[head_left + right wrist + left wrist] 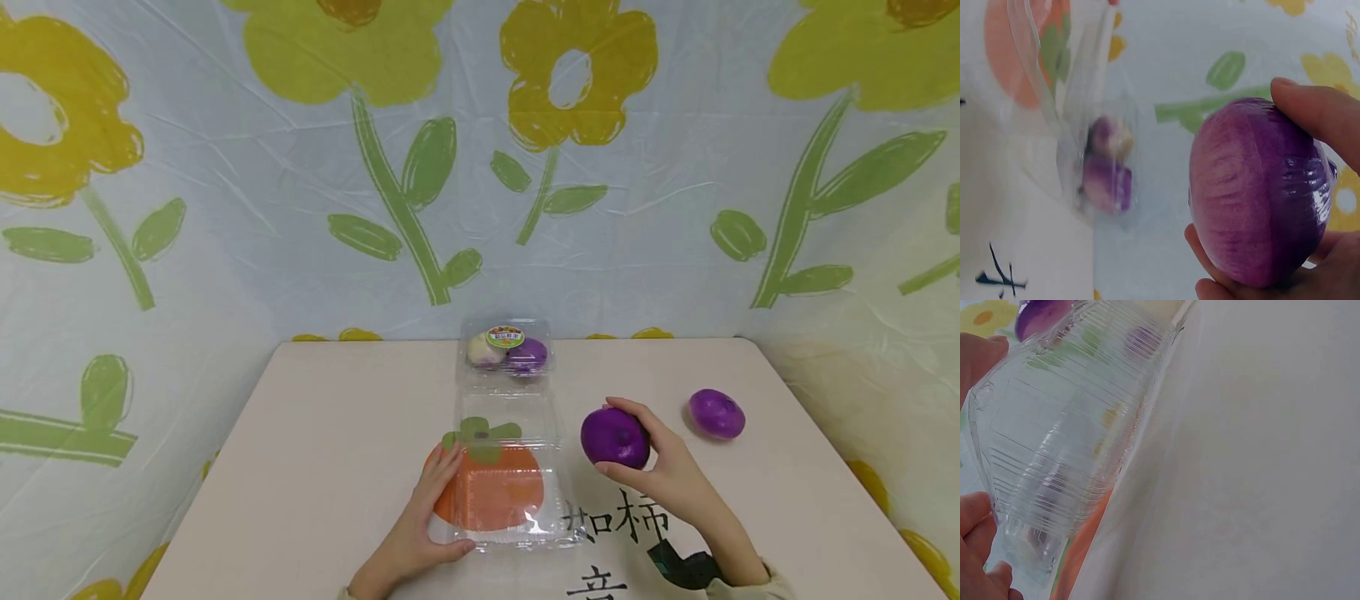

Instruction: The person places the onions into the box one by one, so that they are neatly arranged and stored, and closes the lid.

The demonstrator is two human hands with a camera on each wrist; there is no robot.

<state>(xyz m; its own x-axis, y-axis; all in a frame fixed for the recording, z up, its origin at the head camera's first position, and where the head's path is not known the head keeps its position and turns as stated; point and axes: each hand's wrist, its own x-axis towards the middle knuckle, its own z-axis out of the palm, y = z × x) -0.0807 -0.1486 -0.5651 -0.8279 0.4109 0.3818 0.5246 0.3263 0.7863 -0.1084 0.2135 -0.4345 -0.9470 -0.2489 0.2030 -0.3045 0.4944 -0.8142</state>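
Observation:
My left hand [420, 521] holds the left side of an open clear plastic box [517, 543], its thumb by the near corner and its fingers at the far end of that side. The base has nothing in it, and the lid [506, 414] is folded back away from me. Right of the box, my right hand [667, 471] grips a purple onion [615, 437] between thumb and fingers, raised above the table. The right wrist view shows this onion [1254, 194] shiny and ribbed, paler on one side.
Another purple onion [717, 414] lies farther right on the table. Behind the open box stands a closed clear box [506, 367] with a label, holding a purple onion and a whitish one. A flowered cloth [600, 283] hangs at the back. The tabletop [337, 433] bears printed characters.

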